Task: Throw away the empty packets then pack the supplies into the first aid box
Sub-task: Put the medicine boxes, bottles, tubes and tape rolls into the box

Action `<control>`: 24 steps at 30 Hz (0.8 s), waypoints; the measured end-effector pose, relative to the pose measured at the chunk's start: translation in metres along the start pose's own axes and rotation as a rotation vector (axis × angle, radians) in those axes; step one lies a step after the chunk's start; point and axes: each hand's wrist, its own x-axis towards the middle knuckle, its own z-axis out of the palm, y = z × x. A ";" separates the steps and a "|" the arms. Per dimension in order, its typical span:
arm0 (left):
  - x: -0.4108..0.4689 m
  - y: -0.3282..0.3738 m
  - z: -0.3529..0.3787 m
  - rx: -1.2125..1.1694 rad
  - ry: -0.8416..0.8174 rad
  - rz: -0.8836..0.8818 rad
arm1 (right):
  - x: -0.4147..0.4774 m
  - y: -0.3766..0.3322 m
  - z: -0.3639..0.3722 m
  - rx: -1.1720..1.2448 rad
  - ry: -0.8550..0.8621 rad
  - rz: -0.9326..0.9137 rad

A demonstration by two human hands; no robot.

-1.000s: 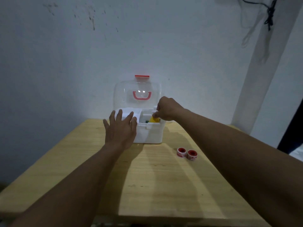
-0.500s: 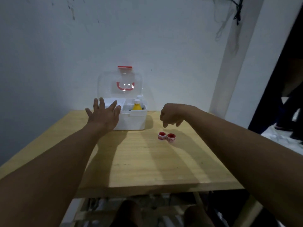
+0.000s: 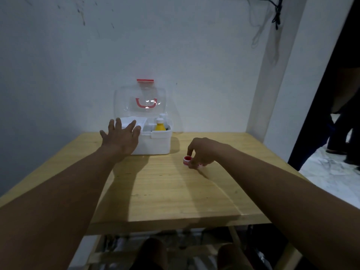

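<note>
A: Where is the first aid box [image 3: 153, 144] right now?
B: On the far part of the wooden table [image 3: 165, 191], close to the wall [image 3: 175, 45]. Its clear lid [image 3: 140, 100] stands upright and open, with a red handle [image 3: 146, 103] showing through it. A yellow bottle [image 3: 160, 126] with a white cap stands inside on the right side, a second white cap just behind it.
A: And the supplies outside the box?
B: Two small red and white tape rolls [image 3: 187, 160] lie on the table in front of the box, to its right. The right hand [image 3: 202, 152] is down on them, fingertips pinched around the pair; the roll nearer the hand is mostly hidden.
A: The other hand?
B: The left hand [image 3: 121, 138] lies flat against the box's left front corner, fingers spread wide and gripping nothing
A: Anything else?
B: A dark doorway [image 3: 331, 94] at the right
</note>
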 end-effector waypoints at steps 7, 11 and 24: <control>-0.002 0.002 -0.001 -0.051 0.028 -0.003 | 0.005 0.001 0.003 -0.056 0.044 -0.038; -0.004 0.002 -0.001 -0.081 0.082 0.016 | 0.006 0.002 0.000 -0.085 0.058 -0.038; 0.001 -0.025 -0.005 -0.093 0.128 -0.011 | 0.018 -0.043 -0.076 -0.068 0.118 -0.162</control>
